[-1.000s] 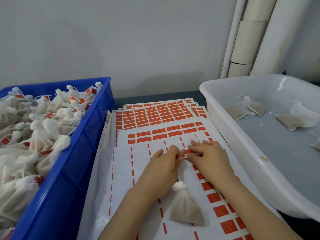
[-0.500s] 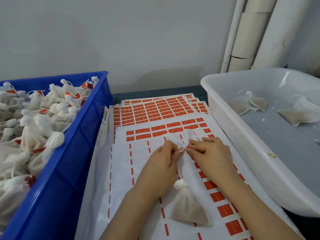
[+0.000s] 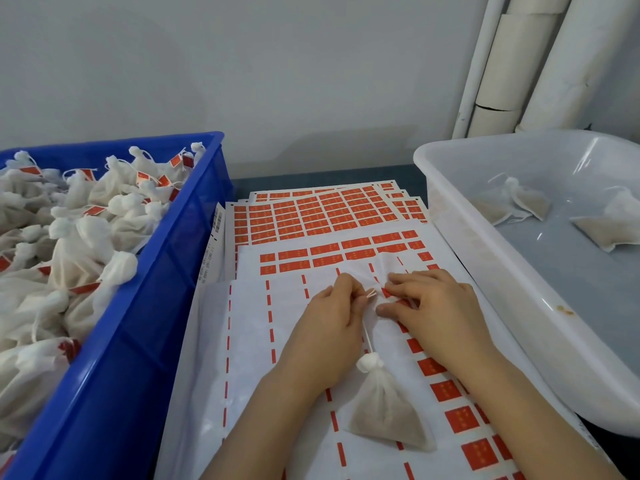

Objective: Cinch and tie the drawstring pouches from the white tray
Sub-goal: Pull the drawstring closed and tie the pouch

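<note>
- My left hand [image 3: 329, 327] pinches the free end of the drawstring [image 3: 367, 336] between thumb and forefinger, the other fingers curled under, wrist low over the paper.
- My right hand [image 3: 436, 313] lies palm down just beside it, fingertips nearly meeting the left's. Forefinger and thumb nip what looks like a red sticker [image 3: 387, 292]; it is too small to tell whether it is fully off its backing.
- The drawstring runs taut from my left fingers back to the neck of the pouch [image 3: 384, 410].
- The pouch lies on its side between my forearms on the sticker sheet [image 3: 249, 341]. Its neck is already bunched shut.
- Step in hand, as I read it: tag the string end.
- To do it well: keep the string taut, lay it across the middle of the sticker, fold square, press firmly.
- Risk: slack string, and the sticker folds crooked or sticks to my fingers.
- White tray [image 3: 502, 271] at my right holds a few more pouches [image 3: 530, 202].
- Blue crate [image 3: 145, 323] at my left is piled with tagged pouches [image 3: 86, 244].
</note>
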The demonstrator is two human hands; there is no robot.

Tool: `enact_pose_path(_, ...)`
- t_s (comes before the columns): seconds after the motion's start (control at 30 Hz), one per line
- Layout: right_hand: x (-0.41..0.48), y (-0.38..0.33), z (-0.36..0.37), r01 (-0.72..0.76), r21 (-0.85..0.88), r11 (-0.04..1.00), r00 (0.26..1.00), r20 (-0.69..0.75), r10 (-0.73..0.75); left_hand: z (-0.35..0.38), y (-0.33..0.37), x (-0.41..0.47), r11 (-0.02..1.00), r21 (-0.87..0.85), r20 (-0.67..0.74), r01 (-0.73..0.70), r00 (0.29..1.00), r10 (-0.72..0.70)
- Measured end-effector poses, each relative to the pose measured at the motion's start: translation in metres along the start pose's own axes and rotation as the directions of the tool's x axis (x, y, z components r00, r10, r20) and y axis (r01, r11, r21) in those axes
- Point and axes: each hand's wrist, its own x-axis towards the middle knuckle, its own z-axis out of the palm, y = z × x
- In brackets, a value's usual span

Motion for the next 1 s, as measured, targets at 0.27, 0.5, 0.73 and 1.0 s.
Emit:
enact_pose_path(0.27,0.0026,-0.0032,-0.0022,0.068,-0.069,0.995,0.998,0.010,-0.067,-0.0001,0.0008,-0.0020,1.000,-0.001,0.006,-0.003,1.000,0.003)
enact_pose_path(0.5,0.0035,-0.0060,-0.0067,0.204,-0.292,0.934,0.979,0.050,-0.198,-0.0011,0.0014,-0.0031,1.000,-0.016,0.005,-0.003,1.000,0.003)
enact_pose_path(0.73,0.0051,-0.0036,-0.0071,0.254,-0.394,0.883,0.967,0.115,-0.226,-0.0017,0.0005,-0.0036,0.999,-0.029,0.001,0.012,1.000,-0.012)
enact_pose_path(1.0,-0.0016,0.0032,-0.0091,-0.135,0.120,0.984,0.989,-0.041,0.141,0.0009,-0.0010,0.0002,1.000,0.007,-0.004,-0.003,1.000,0.003)
